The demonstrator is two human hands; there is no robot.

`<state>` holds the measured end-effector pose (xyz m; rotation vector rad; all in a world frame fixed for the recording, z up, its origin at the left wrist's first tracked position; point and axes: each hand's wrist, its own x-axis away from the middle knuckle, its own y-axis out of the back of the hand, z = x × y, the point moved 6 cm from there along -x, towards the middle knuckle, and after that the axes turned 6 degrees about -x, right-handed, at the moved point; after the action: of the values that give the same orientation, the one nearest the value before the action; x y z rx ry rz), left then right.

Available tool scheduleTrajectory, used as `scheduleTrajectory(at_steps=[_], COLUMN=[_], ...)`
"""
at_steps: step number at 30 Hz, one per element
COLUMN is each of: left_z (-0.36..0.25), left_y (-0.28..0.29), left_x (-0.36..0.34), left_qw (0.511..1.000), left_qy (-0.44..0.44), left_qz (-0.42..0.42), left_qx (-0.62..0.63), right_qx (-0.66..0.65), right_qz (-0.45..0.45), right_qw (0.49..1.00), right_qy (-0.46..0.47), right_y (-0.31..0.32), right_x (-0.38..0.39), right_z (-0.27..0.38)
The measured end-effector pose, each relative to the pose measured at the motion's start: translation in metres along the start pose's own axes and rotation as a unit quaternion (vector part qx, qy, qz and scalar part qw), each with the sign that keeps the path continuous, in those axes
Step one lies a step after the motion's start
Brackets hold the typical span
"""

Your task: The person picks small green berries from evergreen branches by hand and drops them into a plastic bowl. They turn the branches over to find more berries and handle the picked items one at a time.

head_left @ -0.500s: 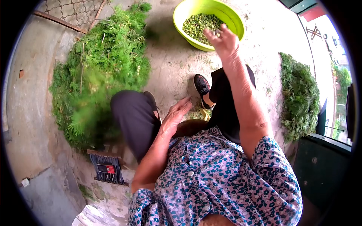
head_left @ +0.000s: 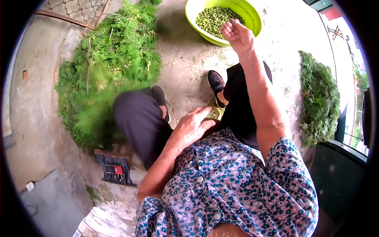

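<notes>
A lime-green basin (head_left: 256, 19) with small green, round fruits or seed cones (head_left: 215, 21) inside stands on the ground ahead. My right hand (head_left: 239, 36) is raised over its near rim, fingers loosely bent, and I see nothing held in it. My left hand (head_left: 193, 124) hovers above my lap with fingers stretched out and thumb apart, also holding nothing visible. Beneath it, between my legs, a brown and yellowish round-edged object (head_left: 216, 114) shows in part; the hand and shirt hide the rest.
To my left lies a large heap of green conifer branches (head_left: 114, 59), partly blurred near my knee. A darker green heap (head_left: 318, 98) lies to the right, beside a dark green panel (head_left: 335, 177). A small low stool with dark woven straps (head_left: 115, 169) stands at the lower left.
My right hand has drawn back slightly from above the basin, its spread fingers now closer together. My left hand has shifted right and turned its back upward. The view has shifted slightly.
</notes>
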<state>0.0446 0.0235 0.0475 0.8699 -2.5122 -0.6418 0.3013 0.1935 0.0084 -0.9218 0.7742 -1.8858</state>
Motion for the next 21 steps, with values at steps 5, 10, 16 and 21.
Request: scheduleTrajectory(at_steps=[5,10,16,21], left_z=[-0.027,-0.023,-0.030,-0.010], left_y=[0.021,0.043,0.071,0.083], left_x=[-0.014,-0.041,-0.049,-0.059], left_qw=[0.994,0.961,0.957,0.947], left_qy=[-0.058,-0.164,-0.134,-0.103], left_qz=[0.070,0.067,0.036,0.008], left_qx=[-0.068,-0.211,-0.253,-0.305], right_qx=[0.113,0.201,0.315,0.629], right_qz=[-0.007,-0.018,-0.087,-0.113], right_qw=[0.992,0.977,0.923,0.752], right_qy=[-0.051,-0.074,-0.205,-0.161], right_y=[-0.011,0.023,0.124,0.186], right_x=[-0.001,-0.023,0.009,-0.027], right_z=[-0.058,-0.112,-0.194,-0.204])
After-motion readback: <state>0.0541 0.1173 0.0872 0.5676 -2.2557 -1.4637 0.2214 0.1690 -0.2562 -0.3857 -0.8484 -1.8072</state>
